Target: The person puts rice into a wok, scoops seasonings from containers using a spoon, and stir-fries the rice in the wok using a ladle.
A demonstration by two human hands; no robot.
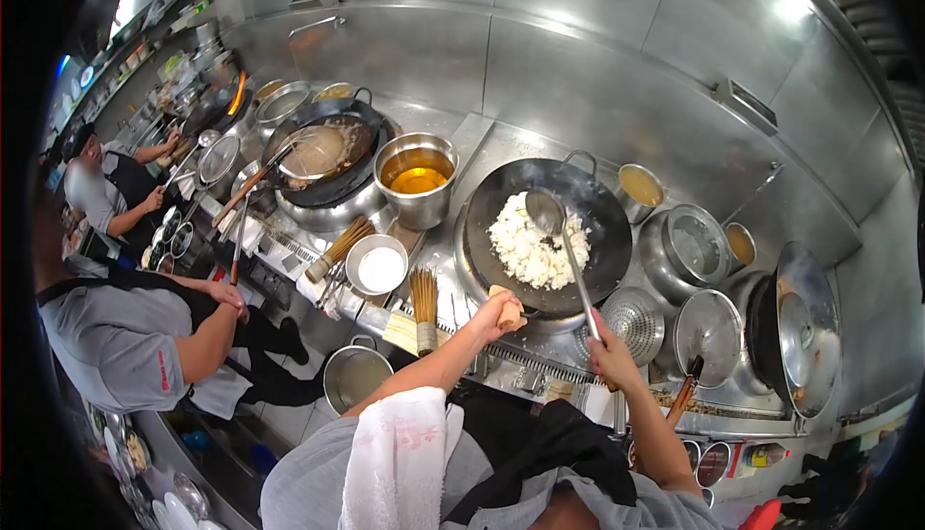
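Note:
A large black wok sits on the burner in front of me, with white rice spread over its middle and left side. My left hand grips a folded tan cloth at the wok's near rim. My right hand is wrapped round the handle of a long metal ladle. The ladle's round bowl rests in the wok, over the rice. A bamboo brush stands left of my left hand. Right of the wok lies a perforated strainer, close to my right hand.
A pot of yellow oil and a white-filled bowl stand left. Metal pots and another wok are at right. A co-worker stands left; another person works farther back. A bucket sits below the counter.

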